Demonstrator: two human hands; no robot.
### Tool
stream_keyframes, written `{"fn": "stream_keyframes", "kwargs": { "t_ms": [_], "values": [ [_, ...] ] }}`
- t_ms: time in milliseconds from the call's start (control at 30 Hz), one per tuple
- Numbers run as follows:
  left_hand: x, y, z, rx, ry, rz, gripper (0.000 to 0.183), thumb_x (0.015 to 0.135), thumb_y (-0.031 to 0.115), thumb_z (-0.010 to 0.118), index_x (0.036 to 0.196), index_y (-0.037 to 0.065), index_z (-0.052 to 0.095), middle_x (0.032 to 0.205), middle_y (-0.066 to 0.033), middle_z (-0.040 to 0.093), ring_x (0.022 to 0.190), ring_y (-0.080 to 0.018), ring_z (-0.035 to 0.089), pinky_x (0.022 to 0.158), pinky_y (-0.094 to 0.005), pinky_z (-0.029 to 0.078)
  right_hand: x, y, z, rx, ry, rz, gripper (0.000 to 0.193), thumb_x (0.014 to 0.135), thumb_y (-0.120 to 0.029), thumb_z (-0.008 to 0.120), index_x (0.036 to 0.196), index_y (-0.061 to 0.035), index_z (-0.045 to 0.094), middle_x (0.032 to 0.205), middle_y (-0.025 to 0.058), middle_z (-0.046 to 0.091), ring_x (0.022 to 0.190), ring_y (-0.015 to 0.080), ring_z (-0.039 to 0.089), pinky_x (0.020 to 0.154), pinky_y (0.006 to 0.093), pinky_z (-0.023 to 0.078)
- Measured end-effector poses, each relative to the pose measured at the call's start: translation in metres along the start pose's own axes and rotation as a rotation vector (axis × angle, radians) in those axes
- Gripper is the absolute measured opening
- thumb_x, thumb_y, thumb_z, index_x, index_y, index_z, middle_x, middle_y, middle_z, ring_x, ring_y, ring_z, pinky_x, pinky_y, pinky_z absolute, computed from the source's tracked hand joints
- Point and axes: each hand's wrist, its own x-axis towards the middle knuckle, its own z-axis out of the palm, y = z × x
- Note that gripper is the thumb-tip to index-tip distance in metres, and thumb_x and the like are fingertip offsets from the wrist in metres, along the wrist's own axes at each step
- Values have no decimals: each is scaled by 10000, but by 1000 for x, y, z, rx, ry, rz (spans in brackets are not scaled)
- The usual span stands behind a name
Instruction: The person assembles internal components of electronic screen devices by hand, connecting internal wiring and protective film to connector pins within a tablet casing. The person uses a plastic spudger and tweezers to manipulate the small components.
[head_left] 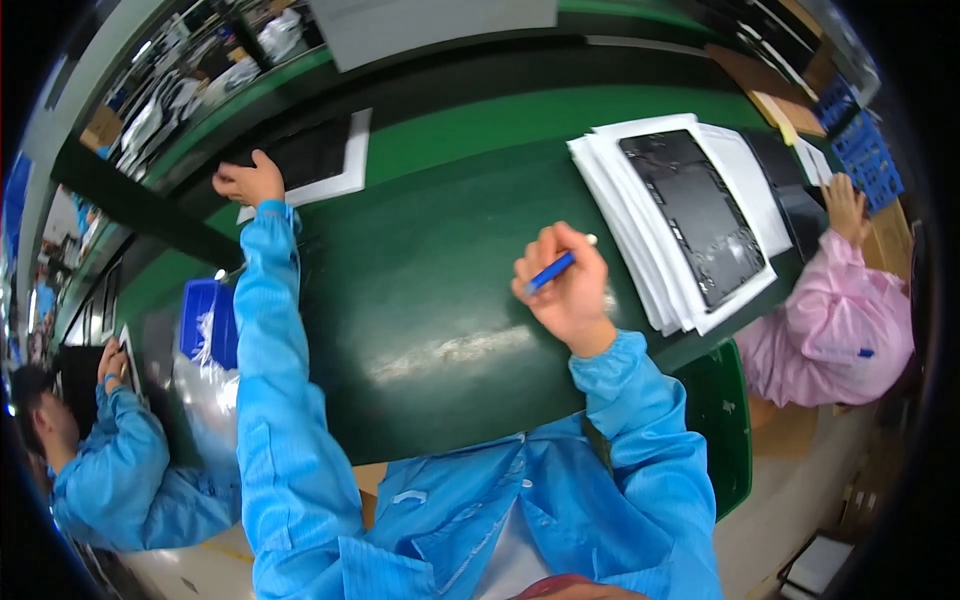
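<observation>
My left hand (252, 181) reaches far out to the left. Its fingers are apart, at the near left edge of a flat black panel (318, 150) that lies on a white foam-like sheet (357, 150). Whether the fingertips touch the panel I cannot tell. In front of me, above the green work surface (420, 260), my right hand (572, 290) is closed around a blue pen (550, 272), palm partly turned up. A pale end of the pen shows beyond the thumb.
Right of my right hand stands a stack of white sheets (620, 220) topped by a black panel with cut edges (695, 215). A blue bin (205, 320) and clear plastic bag (208, 400) sit left. Co-workers in pink (835, 320) and blue (120, 470) sit either side.
</observation>
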Motion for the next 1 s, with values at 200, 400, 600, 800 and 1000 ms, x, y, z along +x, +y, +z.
{"fn": "stream_keyframes", "kwargs": {
  "t_ms": [200,400,600,800,1000],
  "values": [
    [-112,200,-155,-841,-1262,578,401,881,301,664,1169,25,619,1143,-173,613,1074,-289,604,917,-371,482,-53,-22,22,-1469,-6,-959,121,875,-8,564,756,4,578,694,135,588,568,254,580,511,340,445],
    [-209,311,-151,-667,-1439,801,658,834,518,626,1178,-43,611,1170,-237,575,1085,-386,538,939,-438,445,-114,-57,0,-1776,787,-925,219,839,-76,674,1047,-14,640,689,115,569,570,249,575,523,339,452],
    [-233,345,-125,-543,-1646,676,463,821,448,688,951,4,687,951,-169,686,880,-313,652,787,-398,503,-128,-83,-30,-2086,975,-909,348,810,-218,736,1113,-67,656,821,79,526,589,244,564,512,353,452],
    [-226,356,-119,-609,-1647,696,176,788,235,721,861,79,681,871,-126,699,850,-300,664,775,-388,516,-122,-79,-44,-2023,975,-1037,294,799,-179,739,1074,-85,696,788,59,503,561,211,538,467,337,426],
    [-206,382,-165,-739,-1305,900,234,812,162,713,981,48,600,880,-140,687,816,-280,667,723,-380,512,-124,-79,-56,-2035,969,-1101,332,804,-140,736,1134,-142,699,764,46,462,545,189,492,451,335,396]
  ]
}}
